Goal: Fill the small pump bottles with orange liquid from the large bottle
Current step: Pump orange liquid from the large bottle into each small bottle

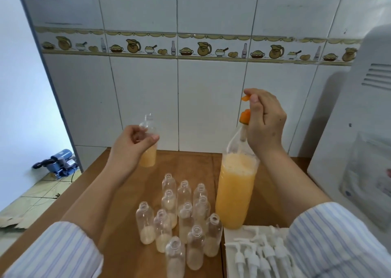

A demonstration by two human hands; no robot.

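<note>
The left hand (132,142) holds one small bottle (148,144) up above the table (118,171), fingers and thumb curled around its middle. This bottle is open at the top and about half full of orange liquid. The right hand (264,121) is at the top of the large bottle (236,191), which stands on the table just right of the group of small bottles (179,214). Its thumb and first finger pinch the orange pump head (245,98), and the other fingers are curled beside the orange collar (244,116) below it. The pump head looks lifted, so I think the step is to pump liquid into the held bottle.

To do it well, the mouth of the small bottle should come right under the spout before any press; at this moment the two are well apart. The neck is narrow, so slow, full strokes are safer than fast ones. The liquid is foamy on top, so it is better to stop a little under the neck. The large bottle is tall and nobody holds its body, so the press should go straight down. The bottles on the table hold only a little liquid, and the white pumps (258,254) lie waiting at the front right.
</note>
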